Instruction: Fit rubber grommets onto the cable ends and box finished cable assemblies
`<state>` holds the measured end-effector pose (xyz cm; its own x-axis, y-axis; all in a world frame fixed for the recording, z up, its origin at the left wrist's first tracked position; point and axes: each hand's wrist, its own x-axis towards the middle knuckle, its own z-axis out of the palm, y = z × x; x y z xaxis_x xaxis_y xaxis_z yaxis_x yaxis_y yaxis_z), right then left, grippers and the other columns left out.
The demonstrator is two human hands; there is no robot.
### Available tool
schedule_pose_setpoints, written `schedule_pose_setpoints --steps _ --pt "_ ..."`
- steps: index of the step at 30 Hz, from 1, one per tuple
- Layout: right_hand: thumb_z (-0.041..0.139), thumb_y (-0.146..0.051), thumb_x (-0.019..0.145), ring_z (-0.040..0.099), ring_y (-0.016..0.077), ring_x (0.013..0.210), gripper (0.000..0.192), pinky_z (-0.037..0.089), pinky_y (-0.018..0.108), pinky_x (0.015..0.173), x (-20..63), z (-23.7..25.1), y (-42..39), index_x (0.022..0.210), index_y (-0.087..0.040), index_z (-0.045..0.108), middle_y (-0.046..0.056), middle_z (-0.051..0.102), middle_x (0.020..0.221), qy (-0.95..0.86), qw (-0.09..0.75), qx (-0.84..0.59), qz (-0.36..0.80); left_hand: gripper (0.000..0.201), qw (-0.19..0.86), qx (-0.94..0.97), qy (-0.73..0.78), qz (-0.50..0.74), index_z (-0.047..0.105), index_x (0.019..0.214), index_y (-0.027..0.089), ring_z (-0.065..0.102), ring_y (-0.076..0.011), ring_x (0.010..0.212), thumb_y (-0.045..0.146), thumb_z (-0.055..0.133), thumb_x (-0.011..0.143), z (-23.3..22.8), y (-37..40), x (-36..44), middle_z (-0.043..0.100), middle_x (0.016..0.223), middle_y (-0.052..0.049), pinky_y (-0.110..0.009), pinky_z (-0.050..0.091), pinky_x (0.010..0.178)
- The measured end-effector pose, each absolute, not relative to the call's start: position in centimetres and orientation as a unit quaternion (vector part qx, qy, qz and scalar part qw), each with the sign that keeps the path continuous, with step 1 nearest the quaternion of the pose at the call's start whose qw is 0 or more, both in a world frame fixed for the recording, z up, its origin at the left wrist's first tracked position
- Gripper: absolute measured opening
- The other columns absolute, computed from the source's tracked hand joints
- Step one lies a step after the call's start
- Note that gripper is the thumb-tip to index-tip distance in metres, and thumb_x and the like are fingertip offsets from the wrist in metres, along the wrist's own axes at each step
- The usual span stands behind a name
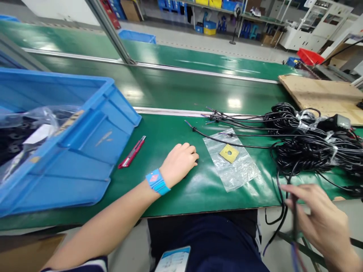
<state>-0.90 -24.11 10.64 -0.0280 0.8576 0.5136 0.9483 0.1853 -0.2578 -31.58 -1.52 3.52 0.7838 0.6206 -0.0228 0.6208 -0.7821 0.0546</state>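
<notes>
My left hand [181,160] rests on the green bench top with its fingers curled under. Something dark shows at the fingertips, too small to make out. A blue band [158,182] circles that wrist. At the bench's front edge, my right hand [320,217], blurred, pinches a black cable [295,215] whose thin coloured wires hang below. Between the hands lies a clear plastic bag [227,170] with a yellow square pad [229,153] on it; the pad has a hole. Large coils of black cable [295,153] sit beyond my right hand, their stripped ends pointing left.
A blue bin [113,124] holding bagged dark parts stands on the left. Beside it lies a red utility knife [132,152]. A wooden board [320,92] is at the back right. A metal post [109,30] rises behind the bench.
</notes>
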Motion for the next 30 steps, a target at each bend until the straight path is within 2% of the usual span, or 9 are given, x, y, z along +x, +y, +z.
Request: schedule_pose_setpoints --steps 2,5,8,11,13,16,20,26,30 --pt "0.066 -0.025 0.094 0.066 0.0195 0.084 0.012 0.055 0.031 0.076 -2.2 10.3 -21.7 0.103 -0.024 0.075 0.005 0.064 0.085 -0.757 0.264 -0.586 -0.116 0.009 0.031 0.944 0.327 0.002 0.074 0.093 0.017 0.057 -0.0279 0.097 0.025 0.069 0.093 3.2 -1.7 -31.5 0.071 0.102 -0.010 -0.037 0.034 0.076" --pt "0.056 -0.018 0.099 0.066 0.0181 0.096 0.025 0.056 0.029 0.083 -4.5 9.3 -18.4 0.122 -0.020 0.066 0.008 0.065 0.101 -0.797 0.273 -0.538 -0.024 0.006 0.030 0.946 0.323 0.017 0.070 0.094 0.018 0.059 -0.0269 0.095 0.023 0.069 0.093 3.0 -1.9 -31.2 0.072 0.096 -0.008 -0.037 0.035 0.077" --pt "0.049 -0.020 0.104 0.065 0.0127 0.082 0.035 0.054 0.022 0.073 -6.0 7.5 -15.9 0.137 -0.020 0.058 0.005 0.065 0.096 -0.797 0.276 -0.536 0.032 0.003 0.038 0.950 0.306 0.055 0.067 0.095 0.018 0.060 -0.0221 0.086 0.021 0.065 0.095 2.6 -2.5 -30.4 0.071 0.091 -0.005 -0.035 0.038 0.076" --pt "0.050 -0.031 0.105 0.060 0.0107 0.067 0.032 0.043 0.022 0.053 -5.7 4.9 -14.7 0.130 -0.022 0.067 0.004 0.064 0.093 -0.749 0.210 -0.621 -0.090 0.011 0.033 0.954 0.283 0.091 0.066 0.095 0.018 0.060 -0.0188 0.078 0.019 0.056 0.100 1.7 -3.3 -29.8 0.069 0.088 -0.003 -0.033 0.041 0.074" --pt "0.052 -0.033 0.104 0.056 0.0100 0.062 0.030 0.034 0.024 0.047 -4.9 3.0 -14.6 0.125 -0.024 0.071 0.004 0.066 0.094 -0.714 0.147 -0.661 -0.177 0.016 0.030 0.958 0.271 0.093 0.067 0.091 0.019 0.061 -0.0184 0.075 0.018 0.054 0.101 1.0 -3.7 -29.8 0.068 0.084 -0.003 -0.032 0.043 0.072" --pt "0.054 -0.025 0.103 0.059 0.0108 0.069 0.027 0.035 0.025 0.053 -3.6 0.7 -15.2 0.123 -0.023 0.072 0.002 0.070 0.095 -0.704 0.097 -0.665 -0.228 0.019 0.065 0.960 0.261 0.075 0.068 0.086 0.018 0.065 -0.0189 0.077 0.023 0.057 0.100 0.4 -4.1 -30.4 0.070 0.087 -0.003 -0.032 0.049 0.073" --pt "0.055 -0.013 0.100 0.062 0.0128 0.082 0.033 0.040 0.026 0.067 -2.9 -0.7 -15.9 0.129 -0.021 0.068 0.002 0.072 0.100 -0.743 0.053 -0.633 -0.211 0.013 0.133 0.949 0.283 0.033 0.070 0.093 0.016 0.071 -0.0218 0.092 0.021 0.059 0.099 1.1 -4.5 -30.8 0.073 0.110 -0.007 -0.034 0.055 0.083" --pt "0.060 -0.017 0.099 0.058 0.0132 0.079 0.024 0.037 0.027 0.067 -3.0 -0.2 -15.6 0.120 -0.023 0.071 0.000 0.071 0.097 -0.748 0.057 -0.624 -0.217 0.008 0.168 0.926 0.335 -0.041 0.067 0.089 0.016 0.071 -0.0288 0.091 0.018 0.062 0.095 3.4 -4.1 -29.8 0.073 0.091 -0.008 -0.042 0.055 0.083" --pt "0.057 -0.015 0.099 0.057 0.0157 0.077 0.025 0.037 0.029 0.067 -2.9 0.4 -15.2 0.120 -0.017 0.071 0.002 0.066 0.083 -0.762 0.026 -0.612 -0.209 0.003 0.214 0.910 0.354 -0.038 0.066 0.095 0.016 0.071 -0.0284 0.093 0.014 0.065 0.093 3.6 -3.8 -29.8 0.072 0.097 -0.008 -0.040 0.056 0.081"
